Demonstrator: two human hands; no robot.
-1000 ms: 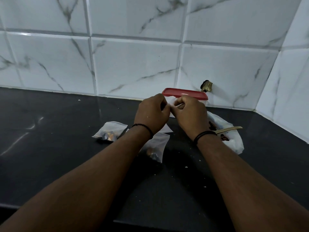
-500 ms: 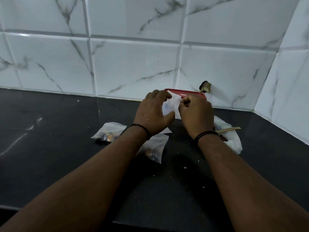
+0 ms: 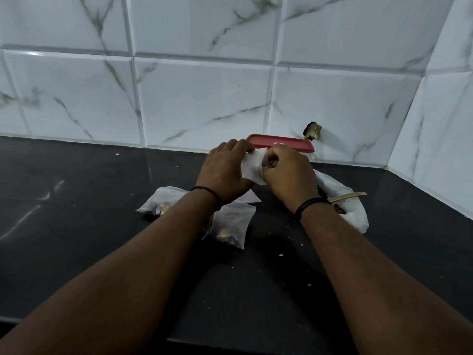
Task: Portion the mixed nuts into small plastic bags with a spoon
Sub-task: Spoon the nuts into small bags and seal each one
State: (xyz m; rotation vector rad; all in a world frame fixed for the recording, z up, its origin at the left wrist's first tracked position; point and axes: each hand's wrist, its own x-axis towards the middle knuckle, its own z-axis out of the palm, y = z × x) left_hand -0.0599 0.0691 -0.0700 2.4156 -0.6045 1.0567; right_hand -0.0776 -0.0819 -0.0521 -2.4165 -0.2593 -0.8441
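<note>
Centrally, both hands raised just above the black desk (image 3: 76,201), gripping one small plastic bag (image 3: 252,166) between them. Left hand (image 3: 226,172) curled round the bag's left edge, fingers folded over its top; right hand (image 3: 289,175) pinching the bag's right side, fingers bent inward. Bag crumpled and whitish; contents impossible to tell. Thin black bands on both wrists.

Behind the hands, against the marble-patterned wall tiles (image 3: 204,98), a container with a red lid (image 3: 281,143), mostly hidden. To the right of the right wrist, a larger white plastic bag (image 3: 355,213) lying open on the desk, dark nuts (image 3: 339,208) showing inside and a pale spoon handle (image 3: 350,195) sticking out toward the right.

Under and beside the left forearm, two filled small bags flat on the desk: one (image 3: 163,201) to the left of the wrist, another (image 3: 233,224) just right of the forearm, both showing mixed nuts through the plastic. Scattered pale crumbs (image 3: 281,254) across the desk between the arms. Small brass fitting (image 3: 313,131) set in a hole in the wall above the lid.
</note>
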